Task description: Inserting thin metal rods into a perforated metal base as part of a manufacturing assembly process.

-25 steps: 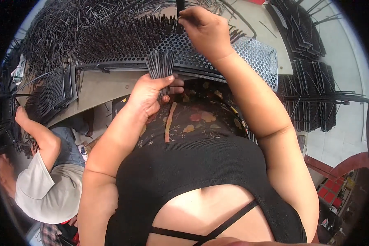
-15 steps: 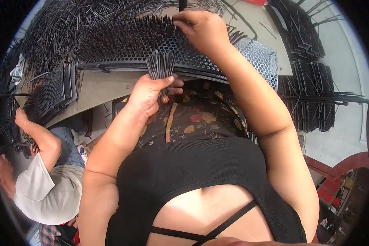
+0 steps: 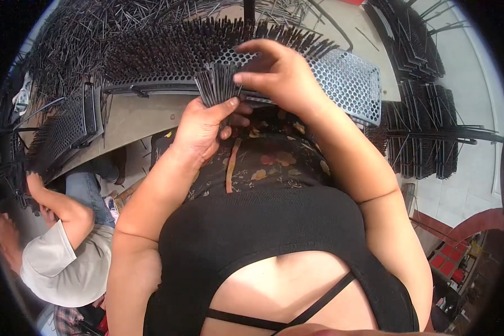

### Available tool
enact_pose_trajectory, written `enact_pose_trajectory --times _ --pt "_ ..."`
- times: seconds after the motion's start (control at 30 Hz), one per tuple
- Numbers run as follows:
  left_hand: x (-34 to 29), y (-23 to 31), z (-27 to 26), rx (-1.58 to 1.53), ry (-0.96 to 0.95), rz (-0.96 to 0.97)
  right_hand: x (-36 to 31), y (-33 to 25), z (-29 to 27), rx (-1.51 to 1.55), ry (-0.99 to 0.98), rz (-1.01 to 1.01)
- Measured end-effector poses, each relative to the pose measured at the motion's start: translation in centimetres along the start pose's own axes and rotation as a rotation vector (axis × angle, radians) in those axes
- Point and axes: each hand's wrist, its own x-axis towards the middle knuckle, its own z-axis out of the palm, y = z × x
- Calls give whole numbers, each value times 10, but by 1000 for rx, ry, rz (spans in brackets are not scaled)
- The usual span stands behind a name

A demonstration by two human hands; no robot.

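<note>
A fanned bundle of thin dark rods [image 3: 217, 84] stands upright in my left hand [image 3: 204, 124], whose thumb presses across its front. At the bundle's upper right is my right hand [image 3: 285, 78], open, with thumb and forefinger apart; the thumb tip is close to the rod tops. I cannot tell whether it touches them. Just beyond both hands lies a long perforated metal tray [image 3: 347, 84]. Many dark rods [image 3: 168, 53] stand in its holes over the left and far parts, while bare holes show at the right end.
A large heap of loose rods [image 3: 67, 45] lies at the far left. Loaded racks [image 3: 425, 129] stand on the right. Nearer left is another perforated tray [image 3: 75, 120], by a co-worker in a pale shirt [image 3: 56, 257]. The table edge [image 3: 129, 126] runs beside my left hand.
My right hand has come back from the far rods on the tray toward the bundle, its fingers spreading. The left hand stays around the bundle. The co-worker's arm has shifted slightly.
</note>
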Motion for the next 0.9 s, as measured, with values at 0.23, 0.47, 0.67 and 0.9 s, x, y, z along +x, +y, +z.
enact_pose_trajectory --times 0.23,0.47,0.67,0.9 --pt "-2 0 4 -27 -60 21 -1 16 4 165 22 -21" --pt "-4 2 7 126 -6 8 -6 13 4 224 -2 82" --pt "1 6 5 159 0 -102 14 24 -35 118 463 -294" --pt "2 1 2 123 5 -137 25 42 -40 -39 576 -472"
